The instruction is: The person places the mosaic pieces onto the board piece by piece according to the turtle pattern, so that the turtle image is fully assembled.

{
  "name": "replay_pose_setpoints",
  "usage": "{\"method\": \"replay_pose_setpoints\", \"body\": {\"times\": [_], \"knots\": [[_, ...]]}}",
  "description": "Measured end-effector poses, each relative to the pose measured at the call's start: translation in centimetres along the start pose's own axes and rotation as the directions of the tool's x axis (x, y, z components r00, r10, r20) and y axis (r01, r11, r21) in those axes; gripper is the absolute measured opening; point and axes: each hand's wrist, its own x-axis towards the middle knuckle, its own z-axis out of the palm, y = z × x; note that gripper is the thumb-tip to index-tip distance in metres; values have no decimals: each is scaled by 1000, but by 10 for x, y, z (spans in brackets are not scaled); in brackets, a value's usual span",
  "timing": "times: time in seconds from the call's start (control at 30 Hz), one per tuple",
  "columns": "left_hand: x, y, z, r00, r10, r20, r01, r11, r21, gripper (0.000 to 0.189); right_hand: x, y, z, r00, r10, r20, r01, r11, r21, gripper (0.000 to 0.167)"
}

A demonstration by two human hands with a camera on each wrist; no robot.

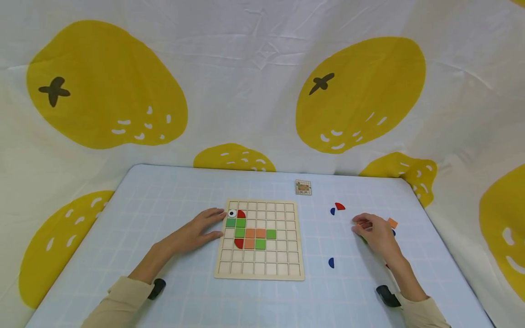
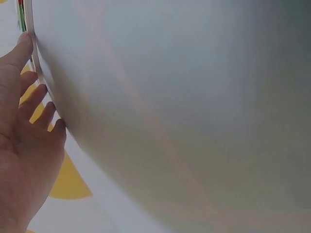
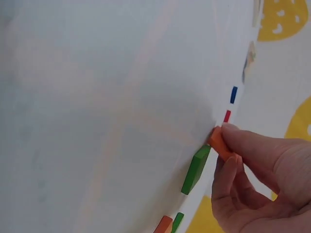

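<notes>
My left hand (image 1: 194, 232) rests along the left edge of a wooden grid board (image 1: 262, 275), thumb and fingers extended against its side. On the board lie green and orange square tiles, two red quarter-round tiles and a white tile with a black eye (image 1: 232, 213). To the right of the board, my right hand (image 1: 377, 234) pinches an orange square tile (image 3: 221, 144) between thumb and fingers, low over the table. A green square tile (image 3: 196, 170) is right beside it in the right wrist view. In the head view the hand hides the orange tile.
A small picture card (image 1: 303, 187) lies behind the board. Between board and right hand are a red quarter-round tile (image 1: 339, 206), a blue half-round tile (image 1: 332, 211) and another blue half-round tile (image 1: 331, 263). An orange tile (image 1: 392, 222) lies beyond the right hand.
</notes>
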Motion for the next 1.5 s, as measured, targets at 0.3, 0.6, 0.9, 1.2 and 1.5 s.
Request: {"method": "replay_pose_setpoints", "body": {"times": [0.3, 0.6, 0.9, 1.2, 1.5], "knots": [[-1, 3, 0, 1000, 9, -19, -9, 1000, -17, 62, -4, -8, 1, 999, -27, -27, 28, 1000, 9, 17], [-1, 2, 1, 1000, 13, -26, -14, 1000, -24, 62, -8, -21, 2, 997, -63, -36, 64, 997, 45, 20], [0, -1, 3, 1000, 10, -27, -11, 999, -33, 62, -10, -32, 11, 996, -81, -46, 84, 994, 70, 18], [-1, -2, 4, 1000, -9, -15, 8, 999, -47, 62, -11, -46, 24, 997, -77, -21, 79, 991, 111, 20], [-1, 0, 4, 999, 9, -31, -10, 999, -35, 62, -10, -65, 38, 993, -120, -16, 121, 979, 164, 18]]}}
